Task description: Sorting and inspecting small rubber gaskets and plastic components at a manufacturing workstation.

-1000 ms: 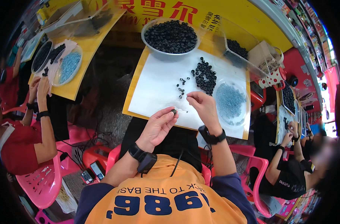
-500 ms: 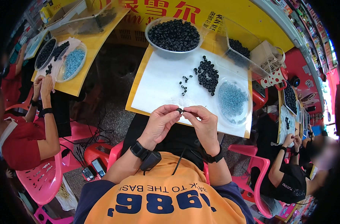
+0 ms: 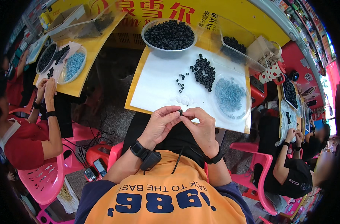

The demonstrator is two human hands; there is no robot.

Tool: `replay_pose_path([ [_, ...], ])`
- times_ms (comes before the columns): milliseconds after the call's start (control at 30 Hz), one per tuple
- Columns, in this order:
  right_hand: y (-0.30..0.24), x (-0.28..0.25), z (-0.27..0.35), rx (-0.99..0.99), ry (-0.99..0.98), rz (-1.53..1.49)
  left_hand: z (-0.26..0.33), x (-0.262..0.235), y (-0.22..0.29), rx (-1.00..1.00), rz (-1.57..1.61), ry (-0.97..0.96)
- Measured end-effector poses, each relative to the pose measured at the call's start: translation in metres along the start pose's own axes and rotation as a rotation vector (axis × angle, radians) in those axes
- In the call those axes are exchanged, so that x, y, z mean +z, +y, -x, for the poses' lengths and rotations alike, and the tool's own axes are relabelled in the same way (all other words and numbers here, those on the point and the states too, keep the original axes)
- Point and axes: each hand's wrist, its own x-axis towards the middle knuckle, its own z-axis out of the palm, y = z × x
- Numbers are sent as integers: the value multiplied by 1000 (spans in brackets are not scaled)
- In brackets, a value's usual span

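Piece (image 3: pixel 180 112): small, dark and rounded, near the middle of the frame, raised clear of what lies below it; finer detail is too small to make out.
Weight and feel: judging by its size and dull black look, very light and fairly firm, perhaps rubbery or plastic; unlikely to break, but easy to drop or roll out of a loose pinch.
Where to hold: by its outer rim, between thumb and forefinger tips, leaving its face free.
Left hand (image 3: pixel 159 125): pinching the piece from its left side, thumb against forefinger, the other fingers curled behind.
Right hand (image 3: pixel 201 124): thumb and forefinger closed on the right side of the same piece; whether they also hold a smaller part is hidden.
Piece and hands: it sits right between the two sets of fingertips, where the hands meet, at their upper end in the frame.
White sheet (image 3: pixel 155 82): just above the hands, laid on a yellow-edged surface (image 3: pixel 138 74).
Tiny parts (image 3: pixel 181 86): a loose black scatter above the fingertips, near the middle of the sheet.
Pile of black pieces (image 3: pixel 204 76): upper centre, just right of the scatter.
Clear dish (image 3: pixel 245 110): right of the right hand, with pale blue bits spread in it.
Round bowl (image 3: pixel 170 51): top centre, heaped with black pieces.
Clear bin (image 3: pixel 250 61): upper right, more black pieces inside.
Dotted cup (image 3: pixel 272 72): beside the bin, red and white.
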Motion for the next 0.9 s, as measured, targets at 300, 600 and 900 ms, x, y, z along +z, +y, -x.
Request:
replay_pose_path([
  [300,1,-7,1,190,-101,-142,-4,-9,6,-98,-48,-120],
  [600,20,-9,6,-62,-327,-33,-4,-21,14,-284,-136,-168],
  [900,32,4,18,-242,-300,101,-6,-39,4,-392,-161,-146],
])
